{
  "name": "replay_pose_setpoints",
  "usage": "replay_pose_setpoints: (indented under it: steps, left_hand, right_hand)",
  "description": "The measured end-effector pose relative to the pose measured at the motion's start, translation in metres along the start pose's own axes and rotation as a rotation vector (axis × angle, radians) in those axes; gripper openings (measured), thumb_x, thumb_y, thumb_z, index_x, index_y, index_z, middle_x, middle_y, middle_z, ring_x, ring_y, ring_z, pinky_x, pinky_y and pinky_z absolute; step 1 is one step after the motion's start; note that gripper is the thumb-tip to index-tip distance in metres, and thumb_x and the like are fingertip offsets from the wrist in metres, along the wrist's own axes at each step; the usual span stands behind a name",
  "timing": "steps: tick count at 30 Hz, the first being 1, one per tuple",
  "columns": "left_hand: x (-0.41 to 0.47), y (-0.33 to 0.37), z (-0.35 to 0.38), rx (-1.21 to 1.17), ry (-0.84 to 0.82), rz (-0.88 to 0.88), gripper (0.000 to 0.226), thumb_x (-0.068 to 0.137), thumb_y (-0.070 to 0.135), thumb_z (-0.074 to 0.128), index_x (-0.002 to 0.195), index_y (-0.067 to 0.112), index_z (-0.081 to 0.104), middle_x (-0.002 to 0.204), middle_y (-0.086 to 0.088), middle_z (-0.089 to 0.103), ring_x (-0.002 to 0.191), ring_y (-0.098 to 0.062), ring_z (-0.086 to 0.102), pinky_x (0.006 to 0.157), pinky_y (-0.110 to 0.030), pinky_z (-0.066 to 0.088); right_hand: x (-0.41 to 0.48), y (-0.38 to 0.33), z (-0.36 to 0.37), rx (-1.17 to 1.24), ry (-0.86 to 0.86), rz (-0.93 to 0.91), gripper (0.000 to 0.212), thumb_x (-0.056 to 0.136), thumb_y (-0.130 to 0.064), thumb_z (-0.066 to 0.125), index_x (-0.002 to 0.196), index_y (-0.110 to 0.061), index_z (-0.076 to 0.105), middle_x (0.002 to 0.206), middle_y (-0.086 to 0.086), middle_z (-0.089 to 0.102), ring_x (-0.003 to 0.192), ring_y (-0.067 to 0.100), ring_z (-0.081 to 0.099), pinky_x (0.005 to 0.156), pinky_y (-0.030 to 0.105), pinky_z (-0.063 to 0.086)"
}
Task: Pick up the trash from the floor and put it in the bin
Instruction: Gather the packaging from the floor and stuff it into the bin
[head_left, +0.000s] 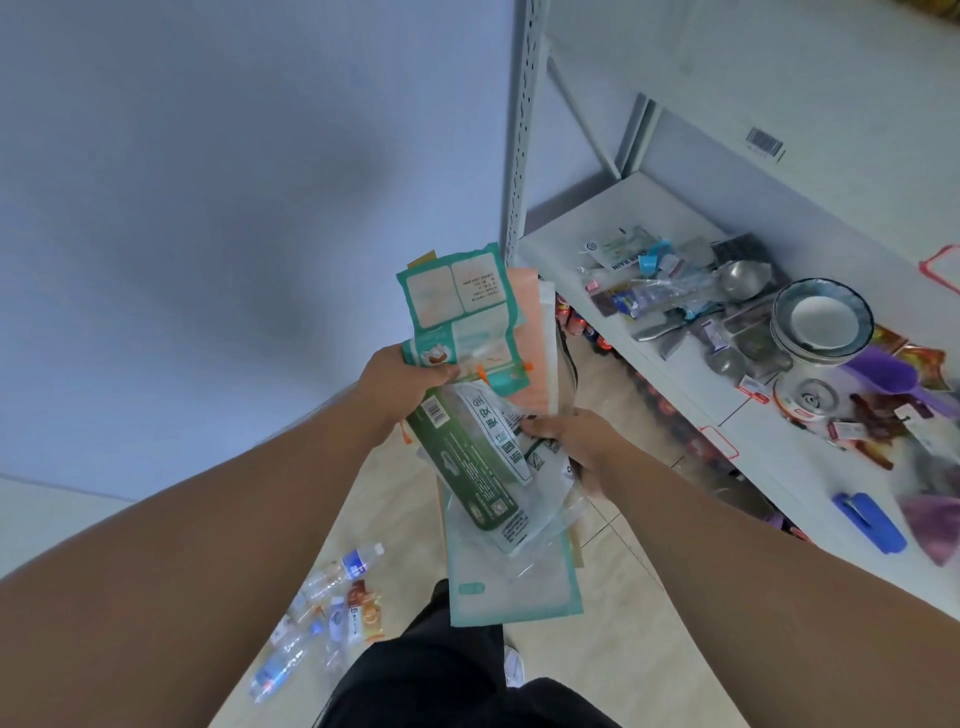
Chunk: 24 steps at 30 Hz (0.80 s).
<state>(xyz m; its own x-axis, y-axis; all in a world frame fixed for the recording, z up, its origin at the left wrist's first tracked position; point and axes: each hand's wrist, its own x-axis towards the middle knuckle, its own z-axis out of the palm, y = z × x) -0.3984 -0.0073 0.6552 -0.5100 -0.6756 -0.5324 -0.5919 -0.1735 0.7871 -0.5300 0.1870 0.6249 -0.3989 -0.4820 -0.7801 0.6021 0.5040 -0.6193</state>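
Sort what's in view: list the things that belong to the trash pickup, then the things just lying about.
Job:
- empty wrappers, held by left hand and right hand
- plastic bottles and drink pouch on the floor

Lying about, all on the white shelf:
- stacked bowls
- metal scoops
- purple scoop
- blue stapler

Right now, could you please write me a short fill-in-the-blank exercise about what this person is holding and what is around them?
1. Both the left hand and the right hand grip a bundle of flattened ____.
2. The plastic bottles still lie on the ____.
3. The stacked bowls sit on the white ____.
4. The stapler near the shelf's front edge is coloured ____.

Missing words: wrappers; floor; shelf; blue
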Motion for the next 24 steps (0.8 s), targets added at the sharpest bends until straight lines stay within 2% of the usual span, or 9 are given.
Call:
replay_pose_setpoints:
  steps: [3,7,11,13,19,24]
  left_hand:
    - [0.037,0.010,0.002,-0.027,-0.002,-0.049,0.027,0.075,0.029,0.086,0.098,0.023,0.073,0.085,0.003,0.080,0.065,-0.013,0.076,0.054,-0.025,0.056]
    - [0.081,0.018,0.003,-0.059,-0.013,-0.099,0.030,0.074,0.025,0.087,0.100,0.022,0.073,0.086,0.002,0.079,0.064,-0.012,0.076,0.049,-0.022,0.055]
    - [0.117,0.030,0.009,-0.089,-0.022,-0.128,0.029,0.073,0.020,0.088,0.098,0.023,0.072,0.075,0.007,0.078,0.060,-0.010,0.075,0.045,-0.019,0.053]
    - [0.133,0.035,0.014,-0.091,-0.030,-0.151,0.026,0.073,0.020,0.088,0.094,0.022,0.072,0.078,0.005,0.079,0.058,-0.010,0.075,0.045,-0.019,0.054]
    - [0.190,0.032,0.038,-0.070,-0.029,-0.242,0.028,0.075,0.018,0.086,0.101,0.016,0.075,0.089,-0.004,0.080,0.073,-0.020,0.077,0.060,-0.027,0.059]
    - [0.242,0.018,0.058,-0.067,0.036,-0.346,0.019,0.073,0.021,0.088,0.084,0.022,0.073,0.070,0.008,0.077,0.053,-0.007,0.072,0.043,-0.016,0.051]
  right_hand:
    - [0.031,-0.020,0.001,0.000,0.019,0.032,0.024,0.080,-0.004,0.078,0.101,-0.002,0.068,0.088,0.016,0.079,0.085,0.033,0.075,0.086,0.051,0.059]
    - [0.068,-0.045,0.001,-0.006,0.015,0.088,0.031,0.080,-0.004,0.078,0.108,0.001,0.068,0.093,0.018,0.078,0.094,0.037,0.074,0.090,0.053,0.057]
    - [0.099,-0.067,-0.005,0.025,-0.008,0.136,0.033,0.079,-0.004,0.079,0.110,0.002,0.067,0.093,0.019,0.078,0.086,0.034,0.076,0.073,0.045,0.063]
    - [0.112,-0.076,-0.010,0.042,-0.025,0.180,0.035,0.079,-0.004,0.079,0.111,0.001,0.066,0.093,0.019,0.078,0.085,0.033,0.076,0.068,0.042,0.064]
    - [0.171,-0.095,-0.031,0.035,-0.059,0.267,0.035,0.078,-0.003,0.079,0.110,0.003,0.067,0.094,0.021,0.077,0.084,0.035,0.076,0.064,0.039,0.062]
    - [0.236,-0.110,-0.046,-0.036,-0.121,0.341,0.027,0.079,-0.002,0.077,0.103,0.004,0.069,0.093,0.022,0.077,0.081,0.035,0.076,0.061,0.037,0.061]
